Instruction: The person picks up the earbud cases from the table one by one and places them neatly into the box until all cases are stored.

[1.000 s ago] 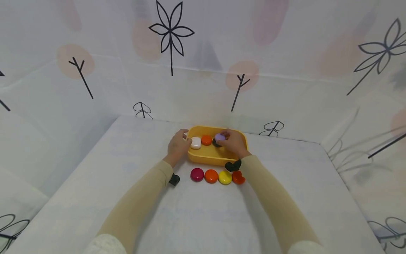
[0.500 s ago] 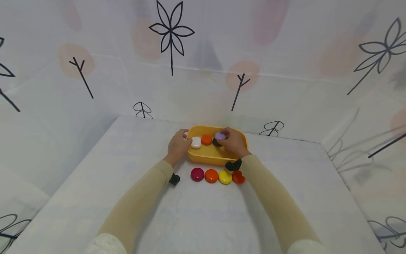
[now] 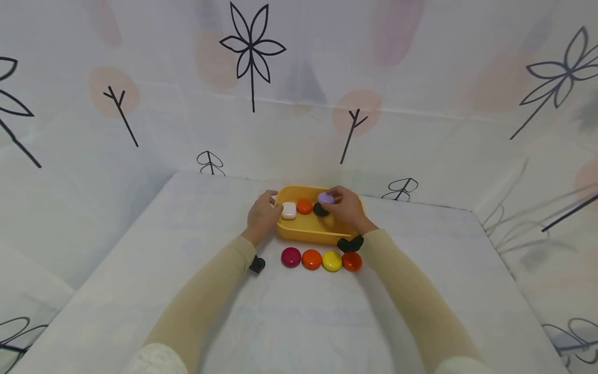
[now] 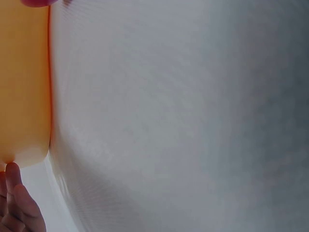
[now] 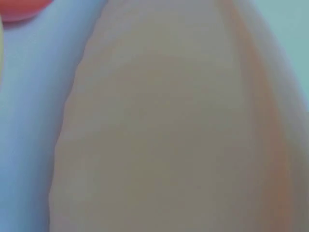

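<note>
In the head view, my left hand (image 3: pixel 262 214) grips the left end of a yellow tray (image 3: pixel 308 237), whose side wall (image 4: pixel 26 87) fills the left of the left wrist view. Over the tray's right half, my right hand (image 3: pixel 347 206) pinches a light purple rounded piece (image 3: pixel 325 198) between thumb and fingers, raised a little above a black piece (image 3: pixel 320 209). To the left in the tray lie an orange round piece (image 3: pixel 304 206) and a white square one (image 3: pixel 289 210). My right hand covers the tray's right end. The right wrist view is mostly blurred sleeve.
Before the tray, a row runs left to right: a dark pink disc (image 3: pixel 291 257), an orange disc (image 3: pixel 311 259), a yellow disc (image 3: pixel 332 261) and a red disc (image 3: pixel 352 261). White cloth covers the table (image 3: pixel 299 322); a patterned curtain (image 3: pixel 299 135) hangs behind.
My right hand has moved slightly right and up with the purple piece, uncovering more of the black piece and the red disc. The left hand and tray have stayed put.
</note>
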### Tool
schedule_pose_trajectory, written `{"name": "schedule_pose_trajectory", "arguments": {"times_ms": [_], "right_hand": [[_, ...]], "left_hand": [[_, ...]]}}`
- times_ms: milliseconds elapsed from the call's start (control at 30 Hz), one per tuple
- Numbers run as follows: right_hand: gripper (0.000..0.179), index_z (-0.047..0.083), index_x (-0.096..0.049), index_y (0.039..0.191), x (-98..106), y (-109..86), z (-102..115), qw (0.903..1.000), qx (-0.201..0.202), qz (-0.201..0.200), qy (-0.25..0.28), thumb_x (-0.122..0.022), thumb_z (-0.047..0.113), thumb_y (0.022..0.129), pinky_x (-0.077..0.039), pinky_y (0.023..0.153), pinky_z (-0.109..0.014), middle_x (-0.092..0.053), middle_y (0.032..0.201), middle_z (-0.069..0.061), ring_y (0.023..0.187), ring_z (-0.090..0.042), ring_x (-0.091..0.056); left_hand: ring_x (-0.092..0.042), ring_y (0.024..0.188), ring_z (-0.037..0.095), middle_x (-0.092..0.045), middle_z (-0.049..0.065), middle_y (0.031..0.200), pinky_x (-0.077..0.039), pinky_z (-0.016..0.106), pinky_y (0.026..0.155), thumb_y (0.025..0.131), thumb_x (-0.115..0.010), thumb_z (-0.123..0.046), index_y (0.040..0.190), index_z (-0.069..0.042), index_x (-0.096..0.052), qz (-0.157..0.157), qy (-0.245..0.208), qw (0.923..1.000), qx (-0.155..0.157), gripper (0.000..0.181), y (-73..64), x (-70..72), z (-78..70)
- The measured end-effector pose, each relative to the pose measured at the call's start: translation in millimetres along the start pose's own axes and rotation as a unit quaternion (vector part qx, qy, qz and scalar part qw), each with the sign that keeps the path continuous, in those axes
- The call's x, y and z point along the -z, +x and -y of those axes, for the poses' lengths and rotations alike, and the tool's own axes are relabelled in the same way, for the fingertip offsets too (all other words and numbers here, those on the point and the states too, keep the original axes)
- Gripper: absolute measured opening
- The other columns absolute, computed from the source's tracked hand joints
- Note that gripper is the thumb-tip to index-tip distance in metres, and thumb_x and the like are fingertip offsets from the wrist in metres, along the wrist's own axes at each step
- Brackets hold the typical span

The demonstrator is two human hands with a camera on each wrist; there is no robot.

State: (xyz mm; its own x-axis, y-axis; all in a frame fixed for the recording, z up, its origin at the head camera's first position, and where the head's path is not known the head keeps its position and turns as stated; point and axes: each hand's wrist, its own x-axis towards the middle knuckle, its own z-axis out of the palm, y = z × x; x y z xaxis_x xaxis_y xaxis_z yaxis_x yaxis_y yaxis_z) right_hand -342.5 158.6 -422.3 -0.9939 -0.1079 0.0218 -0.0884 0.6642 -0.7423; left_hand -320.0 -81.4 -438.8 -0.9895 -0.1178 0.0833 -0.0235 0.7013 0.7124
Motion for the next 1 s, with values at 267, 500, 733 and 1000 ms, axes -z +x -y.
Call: {"name": "schedule_pose_trajectory", "arguments": {"times_ms": [267, 500, 733, 1000], "right_hand": [[0.044, 0.020, -0.053, 0.110, 9.0, -16.0, 9.7, 0.9994, 0.036, -0.003, 0.004, -0.066, 0.039, 0.073, -0.045, 0.084, -0.037, -0.054, 0.111, 0.001, 0.099, -0.019, -0.051], [0.040, 0.019, -0.056, 0.107, 12.9, -35.9, 19.4, 0.9958, 0.091, -0.002, -0.015, -0.067, 0.037, 0.072, -0.047, 0.079, -0.037, -0.055, 0.110, 0.001, 0.097, -0.023, -0.053], [0.038, 0.020, -0.056, 0.105, 11.0, -52.3, 23.7, 0.9891, 0.147, 0.002, -0.009, -0.068, 0.034, 0.072, -0.047, 0.079, -0.037, -0.054, 0.108, 0.004, 0.094, -0.017, -0.051], [0.037, 0.021, -0.057, 0.103, 9.1, -75.8, 35.6, 0.9832, 0.181, 0.014, -0.017, -0.070, 0.032, 0.070, -0.048, 0.078, -0.038, -0.055, 0.106, 0.006, 0.095, -0.014, -0.050]], "left_hand": [[-0.049, 0.074, 0.017, -0.052, -0.001, 0.092, -0.041, 0.026, 0.061, 0.079, -0.050, -0.029, 0.123, -0.020, -0.046, -0.002, 0.001, 1.0000, -0.006, 0.046, -1.3, 0.1, -1.1], [-0.050, 0.074, 0.017, -0.053, 0.000, 0.092, -0.041, 0.027, 0.061, 0.078, -0.050, -0.028, 0.122, -0.019, -0.047, -0.011, 0.009, 0.9998, -0.016, 0.045, -2.4, 0.4, -1.1], [-0.050, 0.075, 0.017, -0.053, 0.000, 0.094, -0.042, 0.027, 0.062, 0.079, -0.049, -0.029, 0.122, -0.020, -0.046, -0.008, 0.005, 1.0000, -0.002, 0.044, -2.3, -0.5, -0.5], [-0.050, 0.074, 0.017, -0.053, -0.001, 0.093, -0.042, 0.026, 0.061, 0.079, -0.050, -0.029, 0.122, -0.020, -0.046, -0.006, 0.007, 1.0000, 0.000, 0.044, -0.7, -1.8, 1.0]]}}
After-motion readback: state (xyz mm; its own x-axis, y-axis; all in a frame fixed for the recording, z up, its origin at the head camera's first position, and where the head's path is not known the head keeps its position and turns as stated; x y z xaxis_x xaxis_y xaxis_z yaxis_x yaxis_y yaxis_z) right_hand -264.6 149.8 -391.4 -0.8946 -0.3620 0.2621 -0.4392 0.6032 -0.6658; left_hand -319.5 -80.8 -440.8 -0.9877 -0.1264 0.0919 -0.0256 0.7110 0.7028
